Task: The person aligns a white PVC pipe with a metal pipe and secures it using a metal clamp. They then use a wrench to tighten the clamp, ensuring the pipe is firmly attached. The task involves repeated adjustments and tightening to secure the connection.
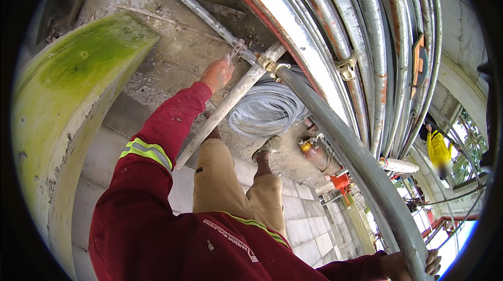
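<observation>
My left hand (217,74) is closed around a small grey metal piece (238,49) beside a galvanized pipe; whether it is a tool or part of a clamp, I cannot tell. A brass-coloured scaffold coupler (268,63) sits where a whitish pole (228,102) crosses that galvanized pipe (195,7). From a second coupler beside it, a long grey pipe (348,139) runs down to the lower right. There my right hand (419,266) wraps around the grey pipe, partly hidden behind it.
Many metal pipes (361,45) are stacked at upper right. A wire coil (270,108) lies on the ground ahead of my feet, near a brownish gas cylinder (319,156). A mossy concrete slab (78,82) stands left. A person in yellow (438,147) is far right.
</observation>
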{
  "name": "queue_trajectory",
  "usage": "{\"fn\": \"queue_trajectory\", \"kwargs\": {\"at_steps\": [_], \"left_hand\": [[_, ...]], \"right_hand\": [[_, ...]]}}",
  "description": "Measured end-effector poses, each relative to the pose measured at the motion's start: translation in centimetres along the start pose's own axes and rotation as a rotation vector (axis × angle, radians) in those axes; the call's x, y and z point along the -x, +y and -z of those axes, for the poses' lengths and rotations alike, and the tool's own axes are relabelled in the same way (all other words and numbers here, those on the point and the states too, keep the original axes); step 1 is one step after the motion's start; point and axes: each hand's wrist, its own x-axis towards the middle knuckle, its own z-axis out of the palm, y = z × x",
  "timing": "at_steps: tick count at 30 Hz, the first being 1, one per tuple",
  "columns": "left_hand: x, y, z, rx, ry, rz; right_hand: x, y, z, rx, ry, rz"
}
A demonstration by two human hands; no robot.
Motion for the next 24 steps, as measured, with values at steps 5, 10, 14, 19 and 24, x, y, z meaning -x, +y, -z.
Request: {"fn": "queue_trajectory", "kwargs": {"at_steps": [5,10,14,19,24], "left_hand": [[1.5,4.6,-0.4,0.083,0.044,0.004],[-0.6,6.9,-0.4,0.045,0.083,0.036],[-1.5,8.0,0.4,-0.09,-0.033,0.031],[-4.1,6.6,0.0,-0.457,-0.155,-0.239],[-8.9,7.0,0.7,-0.237,-0.704,-0.232]], "right_hand": [[0.4,0.3,-0.7,0.086,0.064,0.047],[0.8,0.5,-1.6,0.138,0.119,0.068],[0.8,0.5,-1.2,0.17,0.126,0.082],[0.9,0.5,-1.5,0.182,0.146,0.088],[0.9,0.4,-0.9,0.117,0.115,0.061]]}}
